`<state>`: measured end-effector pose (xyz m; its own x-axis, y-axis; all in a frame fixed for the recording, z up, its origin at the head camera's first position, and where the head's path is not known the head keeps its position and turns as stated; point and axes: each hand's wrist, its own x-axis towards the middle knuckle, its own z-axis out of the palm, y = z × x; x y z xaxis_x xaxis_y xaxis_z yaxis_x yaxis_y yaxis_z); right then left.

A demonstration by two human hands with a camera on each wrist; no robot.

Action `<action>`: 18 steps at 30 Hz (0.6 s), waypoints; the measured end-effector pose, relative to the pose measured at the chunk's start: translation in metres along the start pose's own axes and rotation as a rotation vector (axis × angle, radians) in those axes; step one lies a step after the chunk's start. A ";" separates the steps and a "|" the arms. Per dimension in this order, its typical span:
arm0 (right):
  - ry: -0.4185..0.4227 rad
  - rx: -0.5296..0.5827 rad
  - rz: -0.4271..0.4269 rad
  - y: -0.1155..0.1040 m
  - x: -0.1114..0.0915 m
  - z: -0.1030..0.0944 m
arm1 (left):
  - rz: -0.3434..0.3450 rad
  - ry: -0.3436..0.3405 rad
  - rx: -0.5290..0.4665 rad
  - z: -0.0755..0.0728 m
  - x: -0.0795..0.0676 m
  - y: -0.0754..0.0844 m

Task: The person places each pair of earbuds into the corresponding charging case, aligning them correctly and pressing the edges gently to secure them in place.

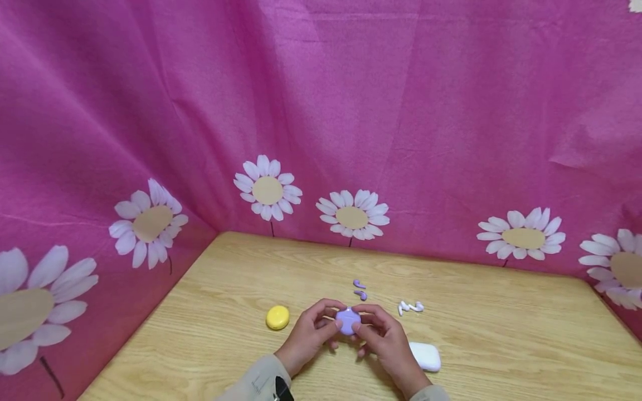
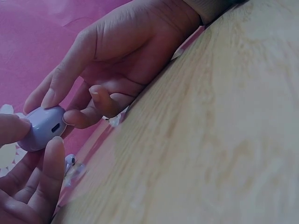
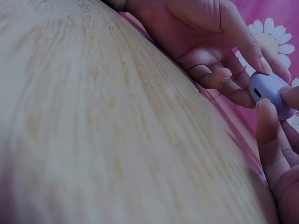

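Note:
In the head view a small purple earbud case is held up over the table between both hands. My left hand pinches its left side with thumb and fingers. On the other side my right hand grips it the same way, thumb on the near face. The case looks closed, and a dark charging port shows on its rounded shell in the left wrist view. Just beyond the hands lie two purple earbuds, apart from the case.
A round yellow case sits left of the hands. White earbuds lie to the right, and a white case is partly hidden by the right hand. Behind the wooden table hangs a pink curtain with daisies.

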<state>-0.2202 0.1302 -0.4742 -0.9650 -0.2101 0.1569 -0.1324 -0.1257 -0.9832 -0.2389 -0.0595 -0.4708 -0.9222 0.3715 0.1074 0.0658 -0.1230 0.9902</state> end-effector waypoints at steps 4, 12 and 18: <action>-0.001 -0.007 0.006 -0.001 0.000 0.001 | -0.011 0.008 0.008 0.000 -0.001 0.002; 0.015 -0.008 0.018 -0.002 0.000 0.001 | -0.032 0.019 0.000 0.001 -0.001 0.004; 0.004 -0.034 0.006 -0.001 0.000 0.000 | -0.005 -0.007 0.013 -0.001 0.000 0.000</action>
<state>-0.2196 0.1300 -0.4730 -0.9667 -0.2070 0.1506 -0.1341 -0.0915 -0.9867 -0.2387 -0.0602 -0.4712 -0.9199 0.3785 0.1027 0.0660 -0.1087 0.9919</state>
